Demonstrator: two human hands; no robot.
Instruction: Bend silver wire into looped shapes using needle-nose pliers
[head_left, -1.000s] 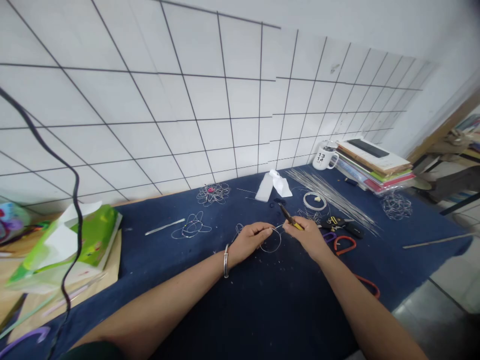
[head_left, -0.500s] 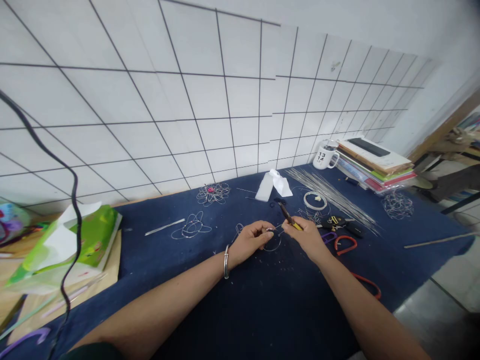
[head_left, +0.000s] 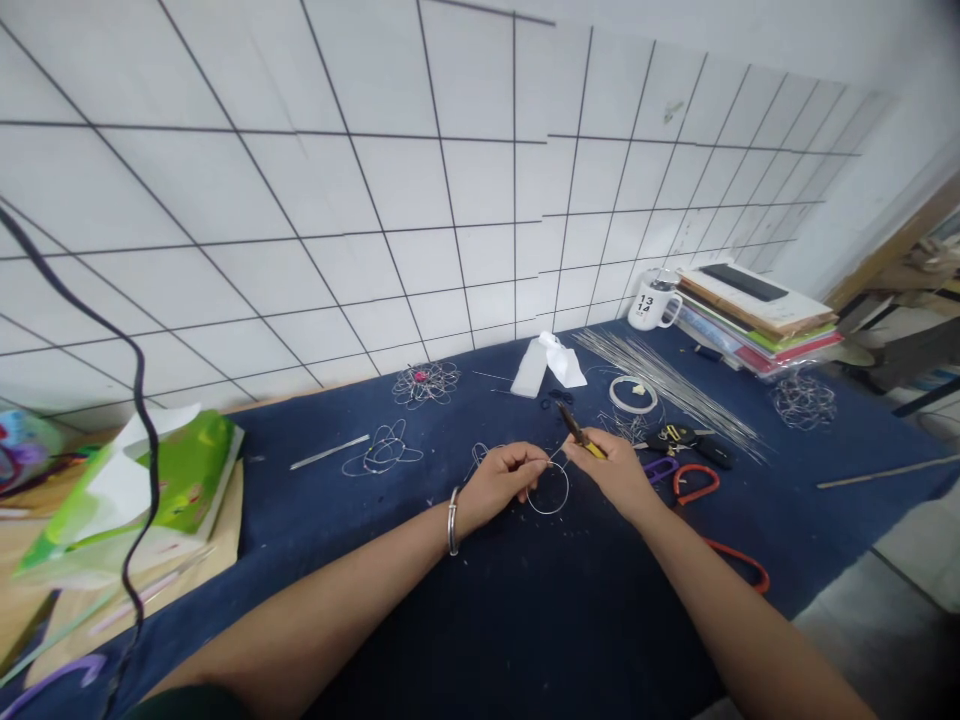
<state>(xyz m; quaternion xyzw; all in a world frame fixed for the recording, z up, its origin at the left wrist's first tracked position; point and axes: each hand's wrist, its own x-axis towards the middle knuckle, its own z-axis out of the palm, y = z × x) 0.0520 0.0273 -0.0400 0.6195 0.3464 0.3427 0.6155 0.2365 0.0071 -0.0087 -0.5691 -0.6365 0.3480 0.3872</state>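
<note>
My left hand (head_left: 506, 474) pinches a thin wire ring (head_left: 548, 513) between thumb and fingertips; the loop hangs below the fingers. My right hand (head_left: 611, 470) is closed round pliers (head_left: 581, 436) with yellow-marked handles, their dark tip pointing up and away from the ring. The right fingertips are close to the wire ends by the left thumb; whether they grip the wire I cannot tell. Just left of my left hand lies another bent wire piece (head_left: 480, 456), partly hidden by it. Farther left rests a looped wire shape (head_left: 384, 450).
A wire flower (head_left: 425, 384) lies near the wall. Behind my right hand are a wire coil (head_left: 632, 395), a bundle of straight wires (head_left: 675, 392), black-handled cutters (head_left: 686, 440) and a red-handled tool (head_left: 696, 484). A mug (head_left: 653, 300) stands beside stacked books (head_left: 757, 320).
The ring has turned in my left fingers and now shows as a rounder, more upright loop. The pliers remain in my right hand. The view has shifted slightly.
</note>
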